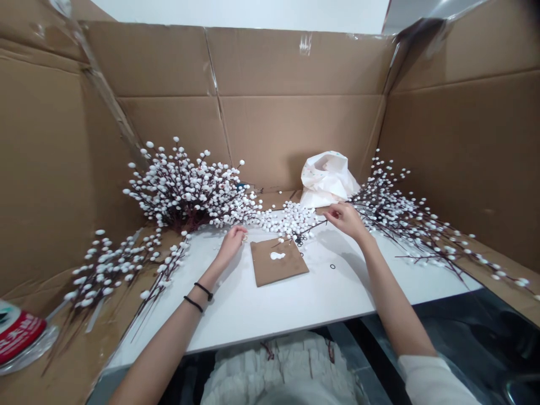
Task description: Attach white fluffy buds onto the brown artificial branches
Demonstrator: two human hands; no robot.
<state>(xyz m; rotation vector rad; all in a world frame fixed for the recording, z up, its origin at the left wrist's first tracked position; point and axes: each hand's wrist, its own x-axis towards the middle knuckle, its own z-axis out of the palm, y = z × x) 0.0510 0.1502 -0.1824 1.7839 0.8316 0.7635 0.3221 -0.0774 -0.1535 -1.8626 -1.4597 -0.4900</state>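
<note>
Right hand [345, 218]: pinching the twig [314, 227] by its dark stem, just beyond the cardboard square [280, 273]!
Left hand [230, 243]: fingers bunched, left of the square; can't tell what's between them.
White blob [277, 256]: there, on the square.
White bag [327, 180]: behind the square, rightward.

Matt cardboard square [280, 270]; smooth tabletop [236, 306]; crinkled bag [327, 183]; matt white berries [298, 216], perhaps foam.
</note>
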